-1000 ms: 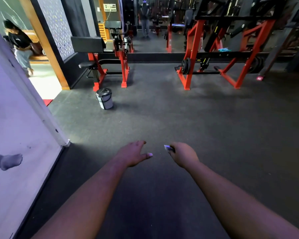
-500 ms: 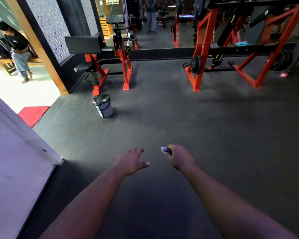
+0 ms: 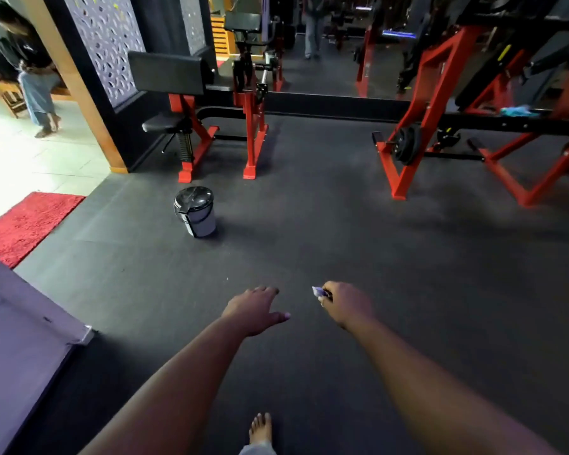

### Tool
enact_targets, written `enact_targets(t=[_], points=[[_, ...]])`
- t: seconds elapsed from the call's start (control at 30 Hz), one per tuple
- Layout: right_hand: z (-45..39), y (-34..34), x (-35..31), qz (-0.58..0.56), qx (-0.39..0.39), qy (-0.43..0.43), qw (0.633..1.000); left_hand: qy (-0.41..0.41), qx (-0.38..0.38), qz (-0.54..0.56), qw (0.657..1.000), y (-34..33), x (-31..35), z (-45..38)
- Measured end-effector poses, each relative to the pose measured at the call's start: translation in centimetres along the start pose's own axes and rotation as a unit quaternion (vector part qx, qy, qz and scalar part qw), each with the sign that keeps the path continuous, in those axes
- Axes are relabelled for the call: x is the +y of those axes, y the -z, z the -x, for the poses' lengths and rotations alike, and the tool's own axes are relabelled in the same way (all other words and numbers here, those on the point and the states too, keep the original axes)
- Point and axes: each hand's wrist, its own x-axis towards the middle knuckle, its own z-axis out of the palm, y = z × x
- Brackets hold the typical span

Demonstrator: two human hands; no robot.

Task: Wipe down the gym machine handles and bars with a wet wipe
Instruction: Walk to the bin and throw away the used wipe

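Both my arms reach forward over the dark rubber floor. My right hand (image 3: 345,305) has its fingers curled round a small pale wipe (image 3: 318,291), of which only a corner sticks out. My left hand (image 3: 255,310) hangs beside it with fingers relaxed, holding nothing. A red and black bench machine (image 3: 211,103) stands at the far left. A red rack machine (image 3: 440,103) with a weight plate stands at the far right. Both machines are well beyond my hands.
A small lidded pedal bin (image 3: 196,211) stands on the floor ahead left. A red mat (image 3: 27,224) lies by the doorway, where a person (image 3: 30,60) sits. A purple panel (image 3: 17,349) fills the near left. A blue cloth (image 3: 516,110) lies on the rack. My bare foot (image 3: 260,428) shows below.
The view has advanced and turned left: the purple panel slid away, showing the red mat and doorway. The bin and machines look nearer. My hands keep their pose.
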Motion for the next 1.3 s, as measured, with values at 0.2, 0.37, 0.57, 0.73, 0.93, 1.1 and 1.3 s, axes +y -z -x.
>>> enact_targets(t=[0.2,0.37,0.57,0.73,0.93,1.1,1.3], points=[[-13.1,1.2,-1.9,-0.024,-0.014,-0.005,1.000,0.026,-0.025,0.020,0.999,5.6,-5.5,-11.4],[-25.7,1.2,-2.3,-0.025,-0.032,-0.001,0.999,0.050,-0.043,0.017,0.998,8.9,-9.2,-21.3],[-41.9,1.4,-1.9,-0.031,-0.066,0.053,0.996,0.103,-0.037,0.033,0.993,12.2,-12.5,-34.2],[-54.4,3.9,-2.9,0.020,-0.101,0.128,0.986,0.146,-0.043,0.037,0.988,16.3,-14.4,-42.7],[-70.2,4.7,-6.7,0.051,-0.136,0.189,0.971,0.193,-0.029,0.070,0.978,20.7,-18.6,-54.3],[-83.5,3.9,-10.9,0.064,-0.134,0.222,0.964,0.217,-0.017,0.089,0.972,23.7,-24.7,-65.0],[-98.4,4.6,-16.1,0.083,-0.152,0.238,0.956,0.249,-0.025,0.118,0.961,29.1,-33.0,-75.6]])
